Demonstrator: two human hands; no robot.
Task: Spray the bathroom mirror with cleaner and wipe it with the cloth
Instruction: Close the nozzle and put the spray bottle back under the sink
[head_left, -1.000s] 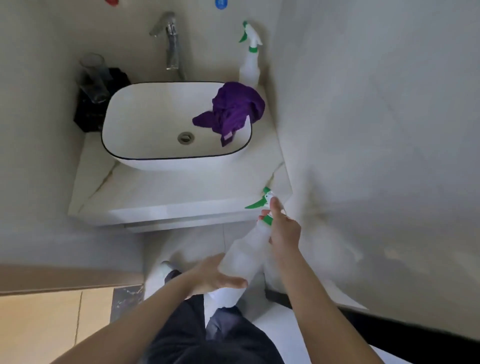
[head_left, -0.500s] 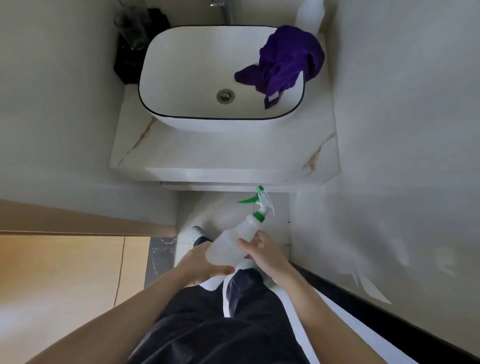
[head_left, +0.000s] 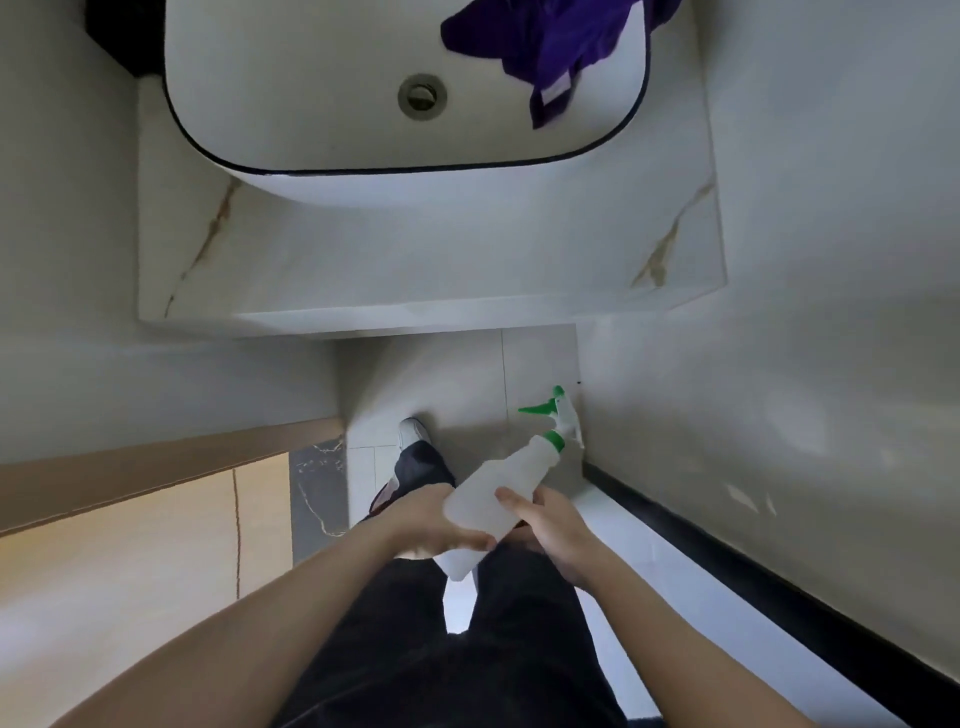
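Note:
A translucent white spray bottle (head_left: 498, 493) with a green trigger and collar lies tilted in front of my legs, nozzle pointing up and right. My left hand (head_left: 436, 525) grips its lower body from the left. My right hand (head_left: 550, 525) holds the bottle's body from the right, fingers wrapped over it. A purple cloth (head_left: 561, 47) hangs over the right rim of the white basin (head_left: 291, 93) at the top of the view. The mirror is out of view.
The basin sits on a marbled white counter (head_left: 426, 260). A pale wall (head_left: 831, 260) stands close on the right with a dark skirting strip (head_left: 753, 561) along the floor. My shoe (head_left: 413, 434) is on the tiled floor below the counter. A wooden-toned panel (head_left: 130, 530) lies at left.
My view tilted down, so the tap and the bottle's reflection left the frame. My right hand slid from the trigger head down to the bottle's body. The bottle came lower toward my legs.

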